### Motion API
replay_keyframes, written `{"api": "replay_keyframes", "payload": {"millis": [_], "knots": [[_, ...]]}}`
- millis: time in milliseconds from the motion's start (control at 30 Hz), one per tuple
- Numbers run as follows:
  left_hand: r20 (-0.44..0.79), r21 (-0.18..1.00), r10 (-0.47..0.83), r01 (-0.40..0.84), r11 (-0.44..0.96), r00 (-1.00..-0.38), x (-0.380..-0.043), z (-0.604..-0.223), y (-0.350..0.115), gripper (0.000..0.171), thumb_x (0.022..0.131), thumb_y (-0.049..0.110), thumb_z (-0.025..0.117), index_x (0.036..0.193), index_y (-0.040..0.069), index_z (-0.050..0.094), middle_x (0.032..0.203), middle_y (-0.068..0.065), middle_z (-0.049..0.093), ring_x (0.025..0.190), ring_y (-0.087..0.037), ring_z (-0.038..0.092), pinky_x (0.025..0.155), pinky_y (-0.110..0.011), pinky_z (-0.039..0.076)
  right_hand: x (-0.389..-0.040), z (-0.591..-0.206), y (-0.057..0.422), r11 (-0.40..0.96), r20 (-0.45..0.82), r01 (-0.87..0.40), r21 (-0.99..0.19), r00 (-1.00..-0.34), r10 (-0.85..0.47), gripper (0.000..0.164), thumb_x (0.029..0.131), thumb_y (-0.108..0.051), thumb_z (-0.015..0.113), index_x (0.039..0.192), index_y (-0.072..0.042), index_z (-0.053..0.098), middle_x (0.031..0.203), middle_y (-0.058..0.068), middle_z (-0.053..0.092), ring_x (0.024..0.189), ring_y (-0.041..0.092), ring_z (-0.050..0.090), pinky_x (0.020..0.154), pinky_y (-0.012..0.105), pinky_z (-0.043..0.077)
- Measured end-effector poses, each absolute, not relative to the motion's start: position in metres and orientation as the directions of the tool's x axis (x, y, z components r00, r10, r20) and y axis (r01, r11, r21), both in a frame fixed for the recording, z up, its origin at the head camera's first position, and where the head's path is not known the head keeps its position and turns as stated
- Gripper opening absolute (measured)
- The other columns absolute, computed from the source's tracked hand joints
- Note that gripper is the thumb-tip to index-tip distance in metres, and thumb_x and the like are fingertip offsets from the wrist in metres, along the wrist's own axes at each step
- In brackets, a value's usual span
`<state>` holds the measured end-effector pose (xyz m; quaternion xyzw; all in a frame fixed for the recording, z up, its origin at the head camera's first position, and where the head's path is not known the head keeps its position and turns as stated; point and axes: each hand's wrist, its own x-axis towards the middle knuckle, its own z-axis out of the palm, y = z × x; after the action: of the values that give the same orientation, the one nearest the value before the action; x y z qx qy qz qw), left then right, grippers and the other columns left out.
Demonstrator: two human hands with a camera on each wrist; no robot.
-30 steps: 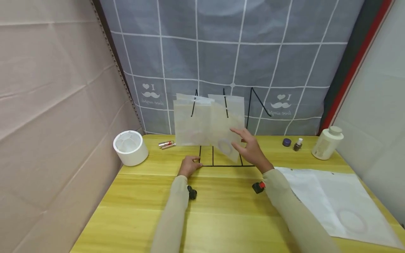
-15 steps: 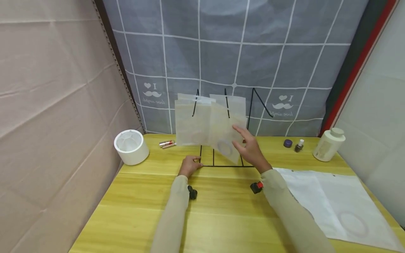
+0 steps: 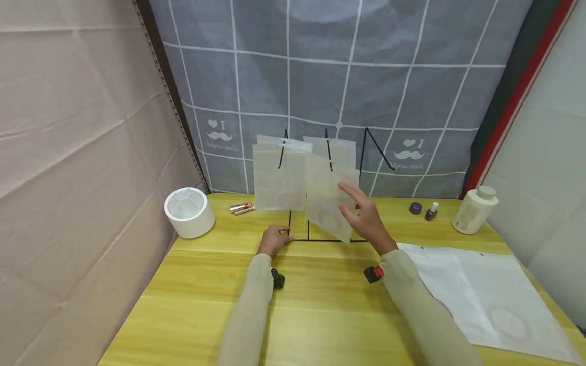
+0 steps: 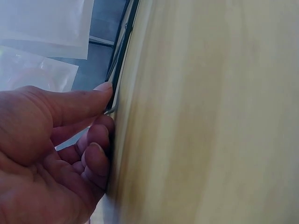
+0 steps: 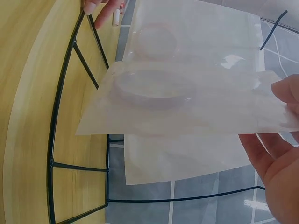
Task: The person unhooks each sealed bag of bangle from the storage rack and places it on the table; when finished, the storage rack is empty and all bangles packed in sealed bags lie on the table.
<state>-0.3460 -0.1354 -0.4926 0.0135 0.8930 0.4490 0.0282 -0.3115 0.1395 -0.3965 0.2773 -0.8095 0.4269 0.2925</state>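
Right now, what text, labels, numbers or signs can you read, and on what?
"I", beside a heart: left print on the grey cloth.
"I", beside a heart: right print, same cloth.
Small line under each print's moustache: too small and blurred to quote reliably.
White bottle: faint marking, unreadable.
Small tubes: red marking, too small to read.
Translucent pouch in the right hand: no legible text.

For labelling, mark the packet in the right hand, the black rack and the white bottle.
Packet [image 5: 187, 112], right wrist view, its middle.
Black rack [image 5: 51, 161], right wrist view, base bar.
White bottle [image 3: 473, 211], head view, body.
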Motion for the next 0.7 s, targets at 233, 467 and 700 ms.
{"api": "replay_keyframes", "payload": {"millis": [233, 467, 700], "knots": [[-0.061, 0.82, 0.04, -0.027, 0.571, -0.997, -0.347, -0.494, -0.136, 0.039, 0.091, 0.011, 0.075, 0.129, 0.006, 0.07, 0.137, -0.015, 0.063, 0.136, -0.036, 0.05, 0.11, -0.051, 0.043, -0.306, -0.396, 0.145, 0.481, 0.736, -0.714, -0.509, -0.651, -0.188, 0.048, 0.09, 0.002, 0.071, 0.137, -0.002, 0.062, 0.137, 0.018, 0.062, 0.096, 0.027, 0.059, 0.063, 0.037, 0.044], [-0.07, 0.816, 0.033, -0.038, 0.577, -0.997, -0.346, -0.492, -0.135, 0.039, 0.091, 0.012, 0.075, 0.13, 0.007, 0.07, 0.137, -0.015, 0.063, 0.135, -0.036, 0.051, 0.109, -0.051, 0.045, -0.298, -0.396, 0.149, 0.482, 0.76, -0.738, -0.472, -0.618, -0.202, 0.047, 0.088, 0.006, 0.072, 0.134, 0.0, 0.064, 0.134, 0.019, 0.063, 0.093, 0.025, 0.059, 0.061, 0.023, 0.041], [-0.072, 0.815, 0.034, -0.039, 0.578, -0.997, -0.344, -0.491, -0.134, 0.04, 0.092, 0.012, 0.075, 0.131, 0.006, 0.069, 0.138, -0.015, 0.062, 0.135, -0.037, 0.05, 0.109, -0.052, 0.044, -0.292, -0.394, 0.153, 0.473, 0.775, -0.76, -0.446, -0.593, -0.221, 0.048, 0.087, 0.007, 0.073, 0.134, -0.001, 0.064, 0.132, 0.019, 0.065, 0.095, 0.025, 0.061, 0.06, 0.018, 0.043]]}}
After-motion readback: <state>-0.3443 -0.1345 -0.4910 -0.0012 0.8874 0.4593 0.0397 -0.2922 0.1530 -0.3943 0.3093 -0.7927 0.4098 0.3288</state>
